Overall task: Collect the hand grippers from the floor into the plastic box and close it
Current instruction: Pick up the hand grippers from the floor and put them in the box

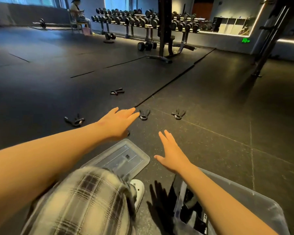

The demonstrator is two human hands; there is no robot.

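Several black hand grippers lie on the dark gym floor: one (144,114) just beyond my left fingertips, one (178,114) to its right, one (74,120) to the left and one (117,91) farther off. My left hand (118,121) stretches forward with straight fingers, its tips nearly at the nearest gripper, holding nothing. My right hand (171,154) hovers open above the floor. The clear plastic box (255,199) stands at the lower right under my right forearm, with dark items inside. Its clear lid (120,158) lies flat on the floor by my knee.
My knee in plaid shorts and a white shoe (137,189) fill the lower middle. A dumbbell rack (143,19), loose dumbbells (146,45) and a machine frame (163,31) stand at the back. A person sits on a chair (78,14) far left.
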